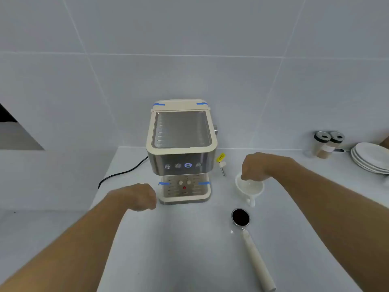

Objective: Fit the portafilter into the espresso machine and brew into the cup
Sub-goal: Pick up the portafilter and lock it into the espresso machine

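Observation:
A cream and steel espresso machine [182, 144] stands at the back of the white counter, one button lit blue. Its drip tray [185, 197] is bare. A white cup [249, 187] sits to the machine's right, handle toward me. My right hand [257, 166] grips the cup's far rim from above. The portafilter [241, 217], filled with dark coffee grounds, lies on the counter in front of the cup, its cream handle [256, 262] pointing toward me. My left hand [139, 197] hovers curled just left of the drip tray, holding nothing.
The steam wand [222, 167] with a yellow tag hangs at the machine's right side. A black power cord [122, 173] runs off to the left. Two spice jars [325, 144] and stacked white plates [371, 158] stand at the far right.

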{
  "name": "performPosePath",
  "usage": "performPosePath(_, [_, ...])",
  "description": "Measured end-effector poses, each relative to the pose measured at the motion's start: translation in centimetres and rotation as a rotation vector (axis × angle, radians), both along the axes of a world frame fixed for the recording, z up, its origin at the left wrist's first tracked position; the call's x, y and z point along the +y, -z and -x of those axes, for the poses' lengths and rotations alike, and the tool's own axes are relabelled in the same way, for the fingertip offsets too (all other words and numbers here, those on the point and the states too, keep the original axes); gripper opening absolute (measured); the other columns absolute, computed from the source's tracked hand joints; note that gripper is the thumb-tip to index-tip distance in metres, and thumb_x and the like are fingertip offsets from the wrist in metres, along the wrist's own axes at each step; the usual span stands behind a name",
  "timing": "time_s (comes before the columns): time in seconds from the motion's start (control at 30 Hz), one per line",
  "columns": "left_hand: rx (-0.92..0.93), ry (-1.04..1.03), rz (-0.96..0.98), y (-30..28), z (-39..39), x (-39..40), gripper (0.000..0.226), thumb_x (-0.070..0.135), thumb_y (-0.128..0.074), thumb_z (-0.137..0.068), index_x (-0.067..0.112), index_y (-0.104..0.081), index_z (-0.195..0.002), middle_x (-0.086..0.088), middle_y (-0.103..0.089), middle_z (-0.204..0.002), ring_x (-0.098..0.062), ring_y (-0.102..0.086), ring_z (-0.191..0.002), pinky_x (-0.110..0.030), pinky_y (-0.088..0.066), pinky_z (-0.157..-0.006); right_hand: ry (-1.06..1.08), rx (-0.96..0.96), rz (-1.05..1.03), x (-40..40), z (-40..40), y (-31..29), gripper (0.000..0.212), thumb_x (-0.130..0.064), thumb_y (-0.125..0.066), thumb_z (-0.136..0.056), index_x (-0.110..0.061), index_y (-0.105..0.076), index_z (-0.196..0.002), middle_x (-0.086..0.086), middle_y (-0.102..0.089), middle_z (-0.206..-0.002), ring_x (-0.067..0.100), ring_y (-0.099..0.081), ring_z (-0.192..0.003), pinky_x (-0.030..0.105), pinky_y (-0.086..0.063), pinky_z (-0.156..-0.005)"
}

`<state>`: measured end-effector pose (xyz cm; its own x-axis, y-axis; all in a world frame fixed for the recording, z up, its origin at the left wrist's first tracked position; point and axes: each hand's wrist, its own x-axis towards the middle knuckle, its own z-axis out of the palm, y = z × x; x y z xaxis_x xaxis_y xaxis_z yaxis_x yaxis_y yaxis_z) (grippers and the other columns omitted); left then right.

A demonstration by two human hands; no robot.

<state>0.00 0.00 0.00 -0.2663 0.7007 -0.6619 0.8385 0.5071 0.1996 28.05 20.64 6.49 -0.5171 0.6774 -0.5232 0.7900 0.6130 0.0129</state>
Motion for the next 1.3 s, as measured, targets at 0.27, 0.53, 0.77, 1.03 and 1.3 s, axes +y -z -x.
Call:
performPosePath(0.27, [-0.290,-0.080,-0.270,4.3,-7.8,0.4,0.010,0.030,-0.059,-0.088,0.031,-0.067,-0.081,0.008,-0.068,-0.092,-0.010,-0.064,-0.082,-0.017,-0.046,-0.068,0.101,0.237,-0.041,-1.6,-5.5,4.3,0.027,-0.033,-0.049,-0.093,-0.016,-0.071,-0.091,0.001,-0.064,-0.093,0.024,-0.056,-0.085,0.033,-0.050,-0.079])
performPosePath(0.53, [-0.552,-0.293,-0.311,8.8,-17.5,0.3,0.010,0.031,-0.064,-0.086,0.025,-0.072,-0.089,0.006,-0.069,-0.082,-0.011,-0.067,-0.075,-0.017,-0.045,-0.060,0.310,0.322,0.159,-5.5,-11.3,10.1,0.030,-0.034,-0.055,-0.092,-0.020,-0.068,-0.115,-0.003,-0.067,-0.117,0.015,-0.060,-0.101,0.027,-0.047,-0.090])
performPosePath(0.77, [-0.778,-0.670,-0.239,10.6,-22.7,1.3,0.012,0.016,-0.065,-0.082,0.010,-0.073,-0.089,-0.010,-0.067,-0.074,-0.019,-0.058,-0.066,-0.025,-0.049,-0.063,0.448,0.332,0.292,-9.5,-14.7,14.4,0.033,-0.039,-0.058,-0.091,-0.021,-0.066,-0.117,-0.003,-0.065,-0.111,0.014,-0.060,-0.097,0.023,-0.045,-0.083])
performPosePath(1.03, [-0.878,-0.885,-0.243,11.6,-25.5,2.8,0.006,0.007,-0.069,-0.085,0.006,-0.068,-0.079,-0.014,-0.059,-0.073,-0.019,-0.053,-0.061,-0.022,-0.049,-0.056,0.509,0.393,0.365,-12.3,-15.6,15.8,0.036,-0.040,-0.061,-0.088,-0.021,-0.066,-0.118,-0.003,-0.066,-0.104,0.013,-0.061,-0.092,0.024,-0.048,-0.079])
performPosePath(1.3, [-0.868,-0.903,-0.223,11.9,-27.2,3.6,0.005,0.007,-0.068,-0.086,0.004,-0.071,-0.084,-0.013,-0.059,-0.074,-0.015,-0.053,-0.057,-0.022,-0.049,-0.057,0.509,0.356,0.400,-13.4,-14.8,16.8,0.033,-0.042,-0.068,-0.079,-0.023,-0.066,-0.105,-0.010,-0.057,-0.087,0.008,-0.054,-0.077,0.020,-0.039,-0.059])
